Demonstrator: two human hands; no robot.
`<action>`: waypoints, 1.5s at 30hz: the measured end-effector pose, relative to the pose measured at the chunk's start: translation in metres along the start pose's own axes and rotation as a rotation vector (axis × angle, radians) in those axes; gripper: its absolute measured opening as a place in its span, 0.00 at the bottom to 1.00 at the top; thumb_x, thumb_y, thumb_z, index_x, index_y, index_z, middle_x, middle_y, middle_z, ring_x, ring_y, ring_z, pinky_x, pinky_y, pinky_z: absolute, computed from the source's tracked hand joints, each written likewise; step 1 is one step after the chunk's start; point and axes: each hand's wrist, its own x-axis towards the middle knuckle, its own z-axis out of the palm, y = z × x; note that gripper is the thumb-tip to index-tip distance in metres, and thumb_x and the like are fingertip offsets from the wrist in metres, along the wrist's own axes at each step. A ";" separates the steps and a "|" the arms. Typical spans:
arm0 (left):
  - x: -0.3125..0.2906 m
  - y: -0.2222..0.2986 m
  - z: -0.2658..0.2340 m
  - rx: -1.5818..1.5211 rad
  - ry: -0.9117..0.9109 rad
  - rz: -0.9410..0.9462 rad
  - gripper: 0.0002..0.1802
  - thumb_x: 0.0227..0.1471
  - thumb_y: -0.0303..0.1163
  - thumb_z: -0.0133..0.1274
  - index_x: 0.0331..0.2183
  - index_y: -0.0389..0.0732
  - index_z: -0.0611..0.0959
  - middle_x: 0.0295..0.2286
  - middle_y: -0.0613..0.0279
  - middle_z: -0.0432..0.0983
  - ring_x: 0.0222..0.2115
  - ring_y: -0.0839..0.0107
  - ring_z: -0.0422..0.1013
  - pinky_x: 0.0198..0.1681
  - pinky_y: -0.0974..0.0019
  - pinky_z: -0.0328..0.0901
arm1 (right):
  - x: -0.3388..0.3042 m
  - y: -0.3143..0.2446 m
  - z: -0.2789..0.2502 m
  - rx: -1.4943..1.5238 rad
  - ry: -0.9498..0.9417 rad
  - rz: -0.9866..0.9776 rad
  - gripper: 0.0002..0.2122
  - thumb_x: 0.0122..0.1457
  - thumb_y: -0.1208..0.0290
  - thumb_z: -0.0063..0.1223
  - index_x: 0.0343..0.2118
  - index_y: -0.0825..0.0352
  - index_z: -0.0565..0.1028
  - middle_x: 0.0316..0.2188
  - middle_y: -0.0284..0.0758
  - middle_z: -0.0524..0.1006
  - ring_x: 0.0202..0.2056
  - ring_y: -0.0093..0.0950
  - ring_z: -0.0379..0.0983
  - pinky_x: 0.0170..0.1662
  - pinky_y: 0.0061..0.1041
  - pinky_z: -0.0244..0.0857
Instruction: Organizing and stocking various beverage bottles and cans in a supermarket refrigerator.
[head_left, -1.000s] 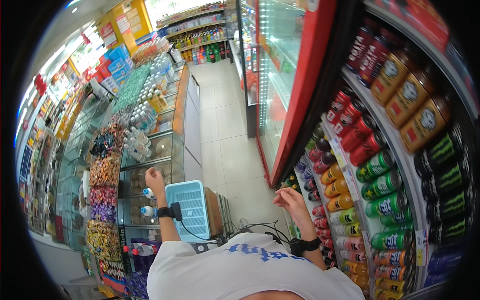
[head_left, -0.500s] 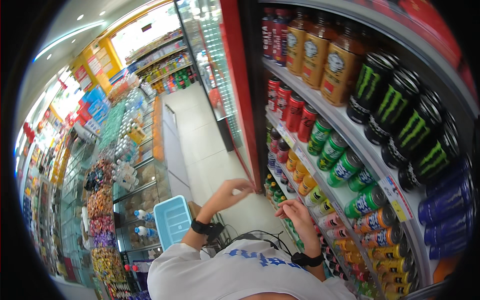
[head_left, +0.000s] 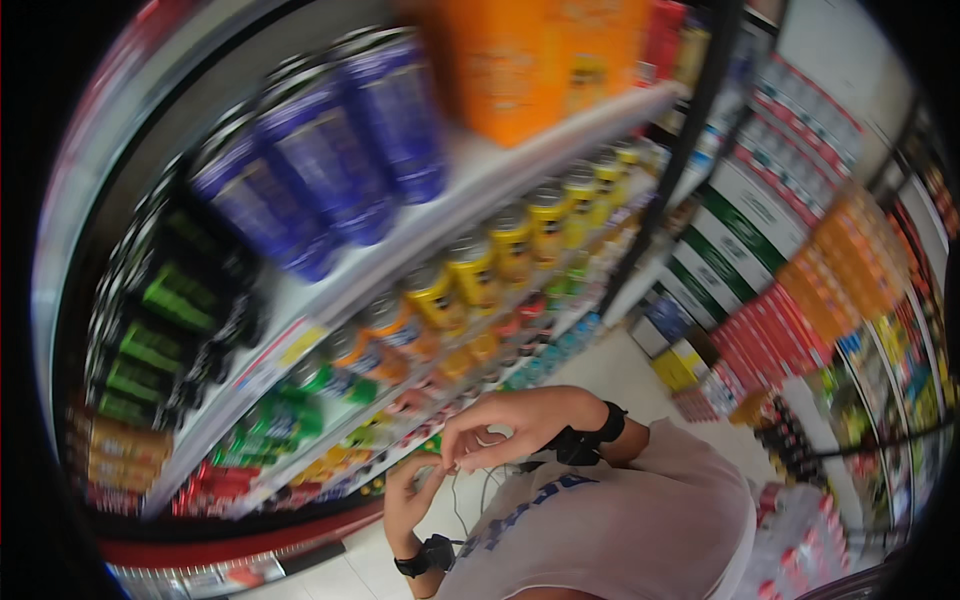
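Note:
My right hand (head_left: 520,425) is raised in front of my shirt, its fingers loosely bent with a gap between them and the palm. Close by, to its lower left, is my left hand (head_left: 410,492), with fingers curved and thumb apart. The fingertips of the two hands come together or overlap; I cannot tell if they touch. No object shows in either hand. Beyond them are shelves of drink cans: yellow cans (head_left: 472,270), orange cans (head_left: 398,322), green cans (head_left: 275,425), purple cans (head_left: 330,150) and black cans with green marks (head_left: 165,345).
An orange carton (head_left: 540,70) stands on the upper shelf (head_left: 500,160). To the right, cartons with green and white bands (head_left: 725,245) and red boxes (head_left: 775,340) are stacked on the floor. Shrink-wrapped bottles (head_left: 800,545) stand at the lower right. Black wristbands (head_left: 607,422) circle both wrists.
The view has swung sharply to the right, from the counter and aisle to the shelves' other end and the stacked cartons. My hands have come closer together.

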 end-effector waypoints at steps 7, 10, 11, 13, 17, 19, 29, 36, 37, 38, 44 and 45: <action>0.079 0.056 0.094 0.183 -0.309 0.206 0.05 0.58 0.20 0.57 0.37 0.35 0.83 0.31 0.57 0.83 0.34 0.66 0.79 0.42 0.66 0.71 | -0.212 -0.052 -0.071 -0.038 0.794 -0.548 0.11 0.64 0.68 0.55 0.40 0.73 0.78 0.29 0.35 0.79 0.26 0.20 0.76 0.27 0.18 0.63; 0.097 0.050 0.132 0.130 -0.282 0.145 0.05 0.57 0.19 0.57 0.38 0.34 0.83 0.31 0.57 0.83 0.35 0.67 0.80 0.42 0.66 0.71 | -0.278 -0.046 -0.129 -0.106 1.253 -0.760 0.11 0.68 0.64 0.49 0.33 0.67 0.74 0.20 0.30 0.71 0.17 0.16 0.59 0.22 0.18 0.49; 0.106 0.044 0.145 0.109 -0.282 0.145 0.06 0.57 0.18 0.56 0.38 0.34 0.83 0.31 0.57 0.83 0.35 0.67 0.80 0.42 0.66 0.71 | -0.300 -0.044 -0.150 -0.061 1.362 -0.729 0.11 0.68 0.64 0.48 0.33 0.67 0.74 0.19 0.29 0.70 0.18 0.15 0.58 0.22 0.18 0.47; 0.131 0.043 0.181 0.074 -0.274 0.092 0.07 0.56 0.18 0.57 0.38 0.33 0.83 0.32 0.56 0.83 0.35 0.68 0.79 0.44 0.65 0.71 | -0.347 -0.033 -0.202 -0.040 1.550 -0.610 0.11 0.69 0.64 0.48 0.32 0.67 0.74 0.18 0.27 0.68 0.19 0.14 0.57 0.23 0.17 0.46; 0.191 0.070 0.262 0.180 -0.462 0.055 0.09 0.58 0.20 0.56 0.41 0.33 0.83 0.37 0.55 0.82 0.40 0.68 0.78 0.47 0.67 0.70 | -0.421 0.024 -0.316 -0.099 1.816 -0.371 0.10 0.66 0.66 0.51 0.35 0.68 0.77 0.21 0.26 0.72 0.22 0.14 0.61 0.24 0.16 0.51; 0.219 0.080 0.293 0.225 -0.535 0.072 0.09 0.58 0.20 0.56 0.42 0.33 0.83 0.37 0.56 0.82 0.41 0.68 0.78 0.47 0.67 0.70 | -0.435 0.038 -0.365 -0.082 1.792 -0.313 0.08 0.64 0.68 0.52 0.37 0.69 0.78 0.23 0.28 0.75 0.23 0.15 0.65 0.26 0.16 0.57; 0.261 0.091 0.364 0.204 -0.523 -0.071 0.13 0.58 0.20 0.55 0.46 0.33 0.82 0.41 0.56 0.82 0.44 0.69 0.78 0.50 0.66 0.70 | -0.440 0.062 -0.553 -0.542 1.420 -0.136 0.18 0.57 0.67 0.60 0.49 0.71 0.76 0.32 0.40 0.82 0.30 0.28 0.80 0.34 0.27 0.74; 0.268 0.089 0.382 0.197 -0.458 -0.082 0.13 0.58 0.19 0.55 0.46 0.33 0.82 0.41 0.57 0.82 0.43 0.69 0.78 0.51 0.66 0.71 | -0.431 0.095 -0.628 -1.069 1.211 0.013 0.25 0.54 0.57 0.64 0.52 0.65 0.77 0.47 0.46 0.81 0.45 0.41 0.79 0.48 0.36 0.73; 0.268 0.087 0.383 0.187 -0.440 -0.073 0.12 0.58 0.19 0.55 0.45 0.33 0.82 0.40 0.58 0.82 0.43 0.70 0.78 0.50 0.66 0.71 | -0.428 0.096 -0.633 -1.068 1.199 0.010 0.25 0.54 0.57 0.64 0.52 0.65 0.77 0.47 0.46 0.81 0.45 0.41 0.79 0.48 0.36 0.73; 0.266 0.086 0.383 0.181 -0.430 -0.076 0.12 0.58 0.19 0.55 0.45 0.33 0.82 0.40 0.58 0.82 0.43 0.70 0.78 0.50 0.66 0.71 | -0.426 0.098 -0.638 -1.097 1.197 0.079 0.27 0.54 0.54 0.64 0.54 0.63 0.76 0.51 0.46 0.79 0.51 0.43 0.76 0.53 0.36 0.70; 0.264 0.084 0.389 0.159 -0.386 -0.122 0.13 0.57 0.18 0.55 0.45 0.34 0.82 0.39 0.57 0.82 0.43 0.70 0.79 0.49 0.67 0.72 | -0.428 0.102 -0.655 -1.169 1.204 0.178 0.31 0.53 0.48 0.63 0.58 0.59 0.74 0.58 0.45 0.74 0.57 0.45 0.71 0.59 0.38 0.67; 0.266 0.084 0.391 0.165 -0.385 -0.117 0.13 0.57 0.18 0.55 0.45 0.34 0.83 0.39 0.58 0.82 0.43 0.70 0.79 0.49 0.67 0.72 | -0.428 0.104 -0.656 -1.165 1.231 0.171 0.30 0.53 0.50 0.65 0.57 0.59 0.74 0.58 0.45 0.74 0.57 0.45 0.71 0.58 0.39 0.68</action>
